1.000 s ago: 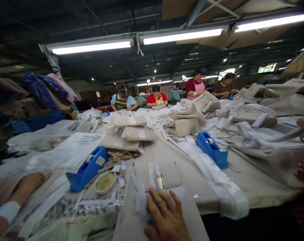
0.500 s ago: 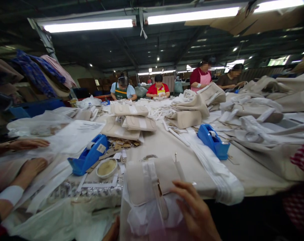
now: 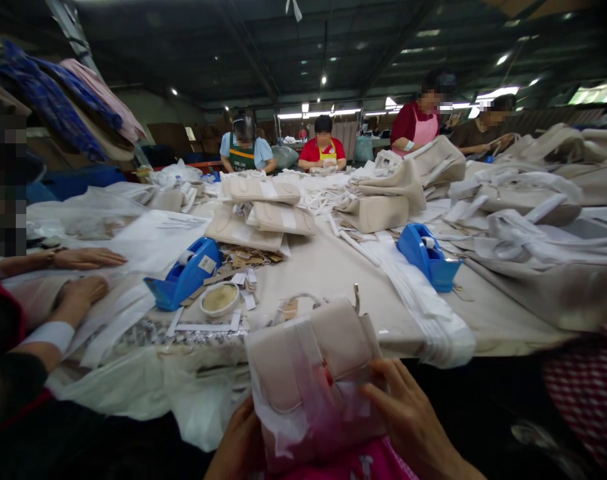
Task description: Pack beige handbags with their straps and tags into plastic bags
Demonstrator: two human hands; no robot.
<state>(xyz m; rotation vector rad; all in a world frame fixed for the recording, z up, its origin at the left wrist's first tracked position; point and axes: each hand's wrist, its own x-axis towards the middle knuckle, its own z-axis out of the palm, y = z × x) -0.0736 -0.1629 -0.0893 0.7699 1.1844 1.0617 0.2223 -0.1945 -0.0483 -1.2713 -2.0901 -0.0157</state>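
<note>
A beige handbag (image 3: 278,363) is tilted at the front edge of the table, its flap toward me and white wrapping sheet around its middle. My left hand (image 3: 241,440) grips the bag's lower left side, its fingertips hidden behind it. At the right side, my right hand (image 3: 403,407) holds the bag between thumb and fingers. The bag's handle (image 3: 301,300) rises at the back, and a metal clip (image 3: 356,297) stands up from its right corner.
Blue tape dispensers stand left (image 3: 186,273) and right (image 3: 428,257), with a round tub (image 3: 219,299) beside the left one. Beige bags (image 3: 283,220) are stacked behind. White sheets (image 3: 433,320) drape over the edge. A co-worker's hands (image 3: 86,287) rest at left.
The handbag has been tilted up and pulled toward me at the table edge. My left hand has come up onto its side, and my right hand has closed on the other side.
</note>
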